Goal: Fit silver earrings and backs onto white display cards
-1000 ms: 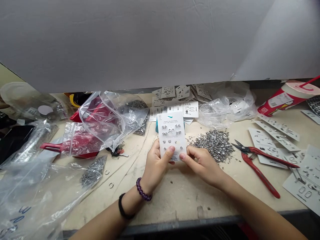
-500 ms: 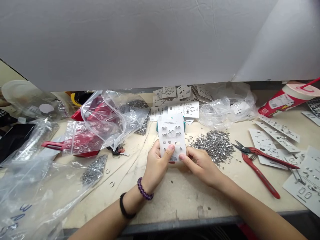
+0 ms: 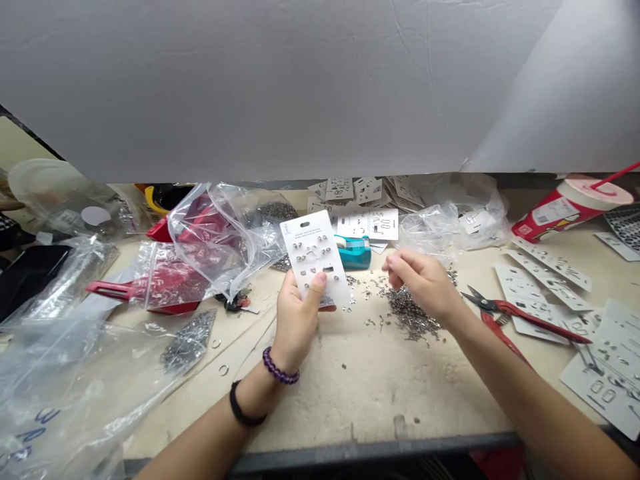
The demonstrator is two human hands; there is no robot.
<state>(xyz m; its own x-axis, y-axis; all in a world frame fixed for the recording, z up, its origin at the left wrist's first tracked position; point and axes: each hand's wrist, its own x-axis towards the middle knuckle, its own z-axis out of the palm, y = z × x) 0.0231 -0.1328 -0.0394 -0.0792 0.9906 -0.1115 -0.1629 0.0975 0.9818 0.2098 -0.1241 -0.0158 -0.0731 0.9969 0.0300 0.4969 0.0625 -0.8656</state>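
1. The left hand (image 3: 295,317) pinches the white card (image 3: 311,261) — thumb in front, other fingers behind. The card is up over the middle of the desk (image 3: 370,393), back from the near edge.
2. The card's front faces the person, maybe so the tiny shiny bits (image 3: 323,252) are easy to see.
3. The right hand (image 3: 425,283) has curled fingers, tips close together, by the metal pile (image 3: 413,313). I can't tell if they hold anything.
4. The red cutters (image 3: 540,319) lie nearer the desk's right edge — likely for easy reach.

Just behind the person's left hand (image 3: 299,317) is a shiny purple beaded bracelet (image 3: 277,374); farther behind, a plain black band (image 3: 241,413).
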